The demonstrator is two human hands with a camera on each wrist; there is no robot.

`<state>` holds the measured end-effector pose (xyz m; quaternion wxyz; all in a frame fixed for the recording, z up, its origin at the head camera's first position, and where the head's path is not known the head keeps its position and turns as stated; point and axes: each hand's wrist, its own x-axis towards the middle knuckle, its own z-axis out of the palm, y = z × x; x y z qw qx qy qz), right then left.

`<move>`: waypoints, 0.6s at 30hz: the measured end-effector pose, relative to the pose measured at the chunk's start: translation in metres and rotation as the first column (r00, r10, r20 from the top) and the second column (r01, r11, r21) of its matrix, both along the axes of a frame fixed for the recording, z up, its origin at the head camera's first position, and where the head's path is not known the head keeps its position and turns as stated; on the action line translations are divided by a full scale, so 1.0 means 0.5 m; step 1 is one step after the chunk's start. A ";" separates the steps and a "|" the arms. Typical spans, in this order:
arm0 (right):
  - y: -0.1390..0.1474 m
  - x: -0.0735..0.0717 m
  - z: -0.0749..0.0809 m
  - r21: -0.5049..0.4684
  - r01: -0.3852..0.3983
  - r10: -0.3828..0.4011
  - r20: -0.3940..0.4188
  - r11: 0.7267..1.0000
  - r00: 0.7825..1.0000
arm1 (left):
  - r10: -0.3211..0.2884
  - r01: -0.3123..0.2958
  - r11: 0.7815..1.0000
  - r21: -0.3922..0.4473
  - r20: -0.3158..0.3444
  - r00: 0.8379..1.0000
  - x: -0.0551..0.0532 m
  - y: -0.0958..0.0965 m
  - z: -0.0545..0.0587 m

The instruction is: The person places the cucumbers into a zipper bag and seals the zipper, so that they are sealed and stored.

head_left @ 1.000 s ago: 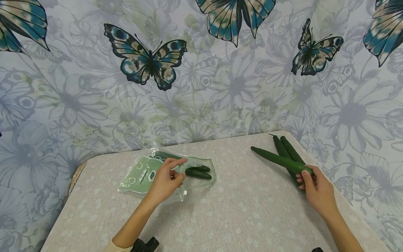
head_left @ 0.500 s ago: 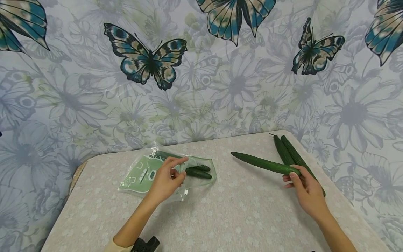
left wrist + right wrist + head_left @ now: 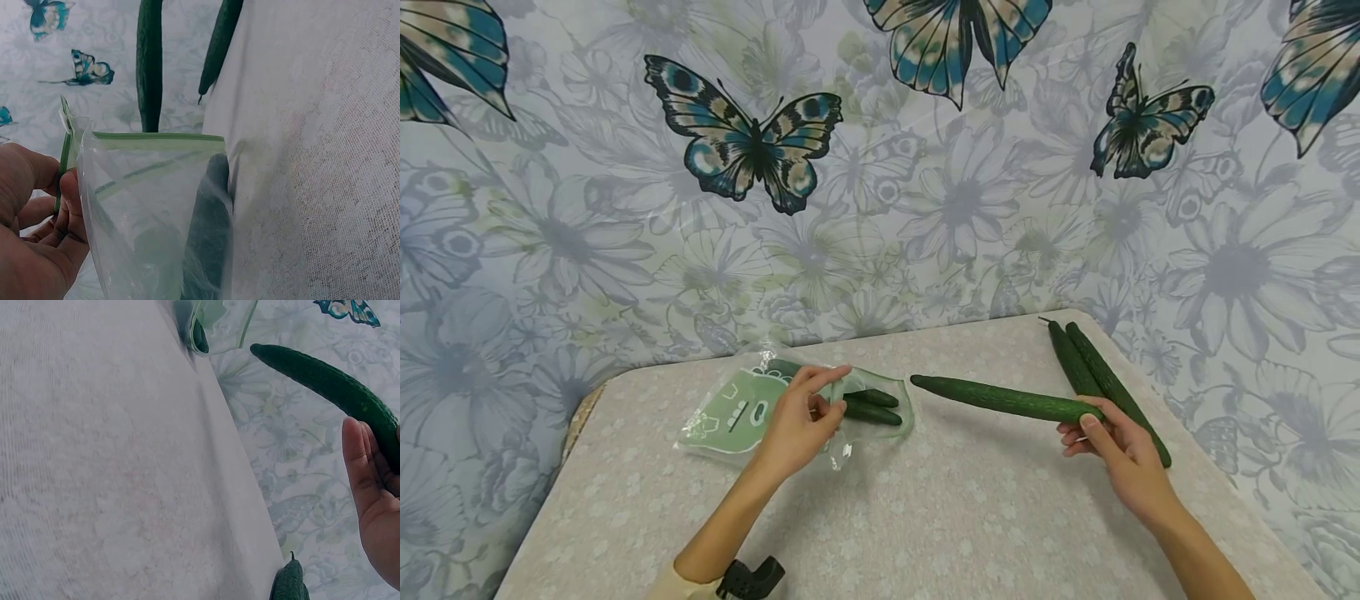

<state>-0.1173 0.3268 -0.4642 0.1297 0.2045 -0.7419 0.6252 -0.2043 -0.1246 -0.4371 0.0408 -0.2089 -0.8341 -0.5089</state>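
Observation:
My left hand pinches the rim of a clear zip bag with a green cartoon print, holding its mouth apart toward the right. Inside the bag lie cucumbers, their ends showing near the opening. In the left wrist view the bag's green zip edge stands spread, and one cucumber shows through the plastic. My right hand grips a long cucumber by its right end, above the table. The free tip points left, close to the bag's mouth but apart from it.
Two more cucumbers lie side by side at the table's right edge. A pale patterned cloth covers the table. Behind it hangs a butterfly-print backdrop. A black wrist device sits on my left wrist.
My right hand has carried the long cucumber leftward from above the other two, and its tip is now near the bag's mouth. My left hand has hardly moved.

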 end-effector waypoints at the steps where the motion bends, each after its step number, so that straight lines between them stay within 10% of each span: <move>1: -0.001 -0.001 0.001 -0.012 -0.015 0.015 0.008 1.000 1.000 | -0.001 0.001 1.000 0.002 0.001 1.000 0.000 0.001 0.001; 18: -0.051 -0.026 0.000 0.073 -0.065 0.060 0.064 0.995 0.996 | 0.004 -0.003 1.000 -0.024 0.010 1.000 0.007 0.003 0.005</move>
